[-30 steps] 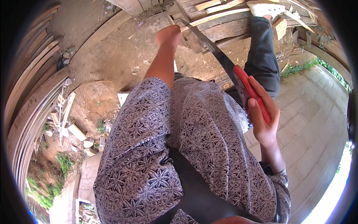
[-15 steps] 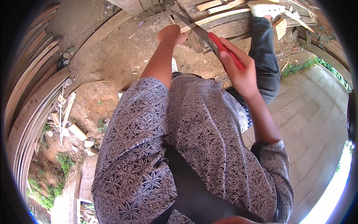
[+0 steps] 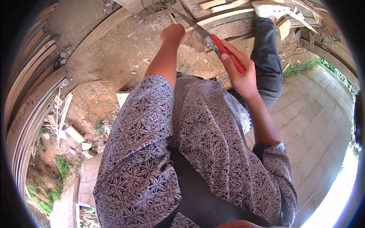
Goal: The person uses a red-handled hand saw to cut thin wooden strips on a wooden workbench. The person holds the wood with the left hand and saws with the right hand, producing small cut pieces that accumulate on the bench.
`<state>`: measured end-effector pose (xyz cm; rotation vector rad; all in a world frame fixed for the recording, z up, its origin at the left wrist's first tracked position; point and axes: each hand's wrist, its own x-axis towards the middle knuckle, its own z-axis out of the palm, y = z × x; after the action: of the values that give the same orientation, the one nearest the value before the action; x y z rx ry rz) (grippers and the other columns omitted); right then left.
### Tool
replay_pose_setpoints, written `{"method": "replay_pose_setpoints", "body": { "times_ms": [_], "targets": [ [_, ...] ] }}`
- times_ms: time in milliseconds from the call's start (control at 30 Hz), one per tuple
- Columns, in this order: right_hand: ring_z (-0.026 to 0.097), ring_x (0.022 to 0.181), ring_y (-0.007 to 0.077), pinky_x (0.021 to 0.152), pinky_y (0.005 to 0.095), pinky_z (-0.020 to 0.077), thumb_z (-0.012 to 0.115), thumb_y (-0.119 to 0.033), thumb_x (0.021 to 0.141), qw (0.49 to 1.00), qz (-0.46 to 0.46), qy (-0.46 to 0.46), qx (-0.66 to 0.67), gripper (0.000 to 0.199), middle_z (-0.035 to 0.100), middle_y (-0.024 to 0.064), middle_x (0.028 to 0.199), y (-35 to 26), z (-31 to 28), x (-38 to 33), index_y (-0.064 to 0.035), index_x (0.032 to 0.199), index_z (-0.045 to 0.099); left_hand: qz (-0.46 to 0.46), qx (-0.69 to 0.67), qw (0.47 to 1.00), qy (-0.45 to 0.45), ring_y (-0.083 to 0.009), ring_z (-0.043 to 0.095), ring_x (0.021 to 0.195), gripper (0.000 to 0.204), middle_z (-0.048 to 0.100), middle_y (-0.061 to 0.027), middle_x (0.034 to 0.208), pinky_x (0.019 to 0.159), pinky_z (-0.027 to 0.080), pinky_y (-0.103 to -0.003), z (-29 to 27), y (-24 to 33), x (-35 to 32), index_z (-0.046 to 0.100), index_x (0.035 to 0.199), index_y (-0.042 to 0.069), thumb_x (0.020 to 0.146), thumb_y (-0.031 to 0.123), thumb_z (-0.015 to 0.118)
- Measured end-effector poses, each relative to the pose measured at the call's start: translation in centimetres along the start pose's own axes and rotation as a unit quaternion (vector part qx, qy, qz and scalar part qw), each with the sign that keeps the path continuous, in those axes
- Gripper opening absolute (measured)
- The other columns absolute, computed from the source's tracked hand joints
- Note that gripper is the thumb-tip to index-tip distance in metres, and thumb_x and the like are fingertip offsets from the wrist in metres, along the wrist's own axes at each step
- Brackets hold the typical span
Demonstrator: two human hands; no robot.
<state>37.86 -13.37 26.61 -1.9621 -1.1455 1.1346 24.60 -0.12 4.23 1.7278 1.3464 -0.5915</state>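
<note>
red-handled handsaw (image 3: 211,40) crosses the pale wood strip (image 3: 228,15), fingers of our right hand (image 3: 241,74) closed round its handle (image 3: 223,46), likely for control, while our left hand (image 3: 174,35) sits beside it, maybe steadying that strip, though we can't tell its grip

2 hands (image 3: 173,35) (image 3: 242,75), 1 red-hdl. saw (image 3: 208,37), 1 wht. shoe (image 3: 270,10)
</note>
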Motion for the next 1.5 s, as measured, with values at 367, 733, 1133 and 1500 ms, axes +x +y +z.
{"method": "replay_pose_setpoints", "body": {
  "times_ms": [367,733,1133,1500],
  "targets": [
    [0.064,0.105,0.0128,0.091,0.0253,0.0491,0.061,-0.01,0.1,0.998,0.06,-0.023,0.005,0.041,0.07,0.0147,0.119,-3.4,-5.0,-6.2,0.0052,0.138,0.056,-0.02,-0.003,0.999,0.026,-0.0332,0.07,0.108,0.034,0.073,-0.0153,0.116,0.089,0.057,-0.045,0.4,-0.3,-0.1,0.074,0.114,0.008,0.086,0.018,0.057],
    [0.07,0.097,0.0172,0.084,0.0287,0.0531,0.066,-0.02,0.095,0.999,-0.039,0.016,0.018,0.039,0.074,0.0184,0.109,3.7,5.0,6.8,-0.0015,0.129,0.065,-0.023,0.0,1.0,0.011,-0.0329,0.07,0.108,0.033,0.073,-0.0152,0.116,0.089,0.057,-0.045,-0.3,0.2,-0.2,0.074,0.113,0.008,0.089,0.019,0.055],
    [0.065,0.11,0.0161,0.093,0.0288,0.0499,0.066,-0.015,0.097,0.994,-0.058,0.041,0.077,0.04,0.07,0.0186,0.12,7.9,5.0,2.3,-0.0009,0.134,0.061,-0.038,-0.003,0.999,0.011,-0.0324,0.068,0.114,0.034,0.071,-0.0162,0.121,0.093,0.055,-0.043,-0.5,0.3,-0.7,0.073,0.117,0.009,0.09,0.024,0.059],
    [0.067,0.104,0.0156,0.092,0.0287,0.0501,0.06,-0.009,0.099,0.998,-0.019,0.026,0.046,0.04,0.071,0.0198,0.117,3.0,1.6,-2.6,0.0012,0.138,0.057,-0.049,0.002,0.999,0.021,-0.0346,0.067,0.115,0.036,0.069,-0.0164,0.125,0.094,0.055,-0.045,0.9,-0.3,1.5,0.072,0.119,0.008,0.089,0.023,0.061]
  ]
}}
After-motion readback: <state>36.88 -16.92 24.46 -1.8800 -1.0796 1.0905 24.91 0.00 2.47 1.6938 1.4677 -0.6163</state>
